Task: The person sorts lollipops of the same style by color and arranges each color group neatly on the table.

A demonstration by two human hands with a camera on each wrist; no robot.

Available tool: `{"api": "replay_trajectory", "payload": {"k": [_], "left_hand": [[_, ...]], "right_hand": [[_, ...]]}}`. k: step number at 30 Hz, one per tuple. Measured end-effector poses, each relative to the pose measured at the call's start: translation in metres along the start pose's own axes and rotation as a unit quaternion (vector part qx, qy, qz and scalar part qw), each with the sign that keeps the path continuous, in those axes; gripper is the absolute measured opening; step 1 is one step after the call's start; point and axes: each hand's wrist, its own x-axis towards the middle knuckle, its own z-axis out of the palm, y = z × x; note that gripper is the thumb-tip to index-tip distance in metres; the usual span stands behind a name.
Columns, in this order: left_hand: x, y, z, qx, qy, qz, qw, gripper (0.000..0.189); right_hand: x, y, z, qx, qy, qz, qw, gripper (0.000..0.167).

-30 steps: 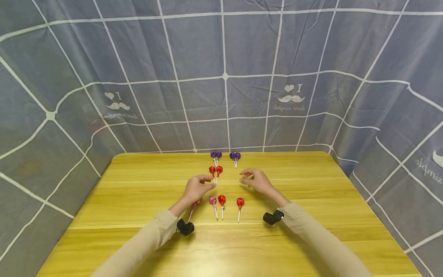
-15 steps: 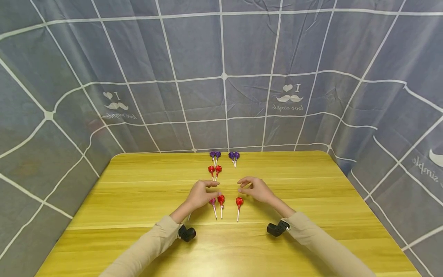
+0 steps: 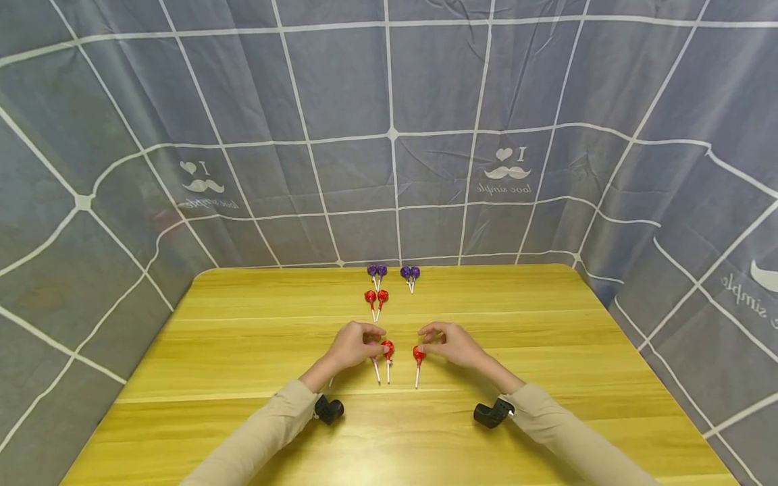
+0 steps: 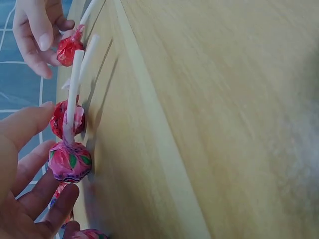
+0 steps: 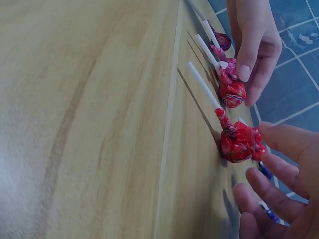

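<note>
My left hand (image 3: 351, 345) hovers over a pink lollipop (image 4: 70, 162) and a red lollipop (image 3: 388, 348) that lie side by side, sticks toward me. Its thumb tip is right at the red candy head, with the fingers loosely bent and spread. Across a small gap, my right hand (image 3: 454, 344) is at a single red lollipop (image 5: 237, 143), thumb and fingers parted beside its wrapped head. Neither hand grips anything. Another pink lollipop (image 4: 90, 234) lies mostly hidden under the left hand in the head view.
Farther back lie two red lollipops (image 3: 382, 297) with crossing sticks. Behind them are two pairs of purple lollipops, a left pair (image 3: 381, 270) and a right pair (image 3: 415, 273). The wooden table (image 3: 243, 337) ends at a grey curtain (image 3: 340, 169) with white lines.
Both hands have come nearer to me, the left away from the back red pair to the front red and pink lollipops, the right down to the single red lollipop.
</note>
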Motion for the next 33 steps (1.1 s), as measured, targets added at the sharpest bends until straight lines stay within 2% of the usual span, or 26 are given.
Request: {"api": "replay_trajectory", "payload": {"k": [7, 12, 18, 25, 33], "left_hand": [[0.003, -0.0021, 0.005, 0.072, 0.003, -0.002, 0.9974, 0.028], [0.0044, 0.0018, 0.0065, 0.078, -0.001, -0.013, 0.9969, 0.028], [0.0032, 0.0065, 0.0068, 0.083, -0.009, -0.01, 0.9964, 0.028], [0.0057, 0.0044, 0.0068, 0.091, 0.003, -0.014, 0.9958, 0.028], [0.0068, 0.0056, 0.006, 0.093, -0.004, -0.025, 0.9953, 0.029]], "right_hand": [[-0.0027, 0.0025, 0.0036, -0.026, -0.012, -0.021, 0.9994, 0.033], [-0.003, 0.0063, 0.0069, -0.026, -0.01, -0.025, 0.9993, 0.031], [-0.0035, 0.0086, 0.0084, -0.027, -0.009, -0.031, 0.9991, 0.029], [-0.0053, 0.007, 0.007, -0.017, 0.001, -0.064, 0.9978, 0.027], [-0.0021, 0.0068, 0.0081, -0.043, -0.008, -0.017, 0.9989, 0.028]]}}
